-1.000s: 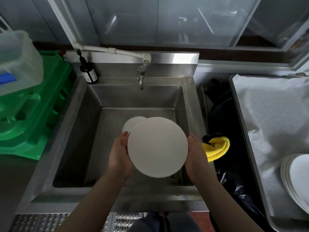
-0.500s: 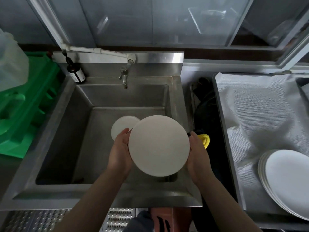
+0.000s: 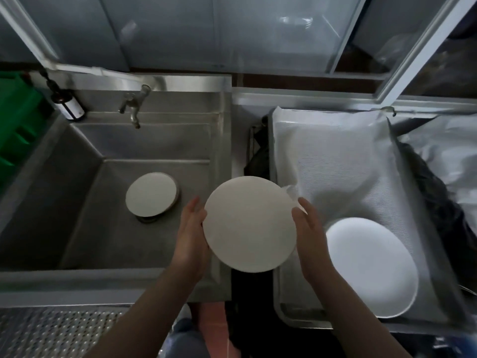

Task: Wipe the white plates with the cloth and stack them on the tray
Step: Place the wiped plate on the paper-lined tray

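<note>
Two hands, left hand point(image 3: 191, 229) and right hand point(image 3: 308, 228), press flat-fingered on the plate point(image 3: 249, 224) rim, over the gap beside the tray point(image 3: 296, 312). Looks stiff, breakable, maybe slippery; opposite edges seem safest.

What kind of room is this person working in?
Probably a commercial kitchen's dishwashing area. A deep stainless steel sink with a wall tap holds white round plates, and a large metal tray lined with white cloth carries a stack of white plates.

Green crate point(image 3: 15, 120) cut off at the left edge; held plate point(image 3: 249, 223) hides both palms.
</note>
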A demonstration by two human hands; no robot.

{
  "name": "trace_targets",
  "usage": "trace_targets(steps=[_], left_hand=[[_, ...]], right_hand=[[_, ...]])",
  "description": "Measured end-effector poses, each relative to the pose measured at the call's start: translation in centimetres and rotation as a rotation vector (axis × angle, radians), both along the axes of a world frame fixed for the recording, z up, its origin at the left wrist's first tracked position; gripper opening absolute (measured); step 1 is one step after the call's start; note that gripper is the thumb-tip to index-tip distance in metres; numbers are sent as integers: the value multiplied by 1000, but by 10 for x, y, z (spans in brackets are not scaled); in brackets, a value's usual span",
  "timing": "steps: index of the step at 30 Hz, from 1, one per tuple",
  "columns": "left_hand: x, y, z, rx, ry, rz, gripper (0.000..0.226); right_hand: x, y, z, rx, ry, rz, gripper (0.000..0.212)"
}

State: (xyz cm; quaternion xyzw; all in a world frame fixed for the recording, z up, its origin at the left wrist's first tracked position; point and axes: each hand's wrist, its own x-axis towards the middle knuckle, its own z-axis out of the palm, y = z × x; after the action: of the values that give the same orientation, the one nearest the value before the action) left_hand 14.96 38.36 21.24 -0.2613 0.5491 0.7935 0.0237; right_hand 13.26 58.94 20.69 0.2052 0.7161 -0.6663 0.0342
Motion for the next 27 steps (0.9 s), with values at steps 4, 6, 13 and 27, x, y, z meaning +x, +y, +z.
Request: trace_targets(steps=[4,6,13,27], left_hand=[[2,52,-15,-34,-21,-7,39],[5,75,-21,-47,8,-52,42],[15,151,-15,-22,32,-155,50],[21,214,-20,-129,-78,-336,39]], right_hand=[[8,55,-4,142,5,1,39],[12,78,-5,220,24,17,38],[24,153,-16,405,34,6,39],[63,208,-28,511,3,-115,41]])
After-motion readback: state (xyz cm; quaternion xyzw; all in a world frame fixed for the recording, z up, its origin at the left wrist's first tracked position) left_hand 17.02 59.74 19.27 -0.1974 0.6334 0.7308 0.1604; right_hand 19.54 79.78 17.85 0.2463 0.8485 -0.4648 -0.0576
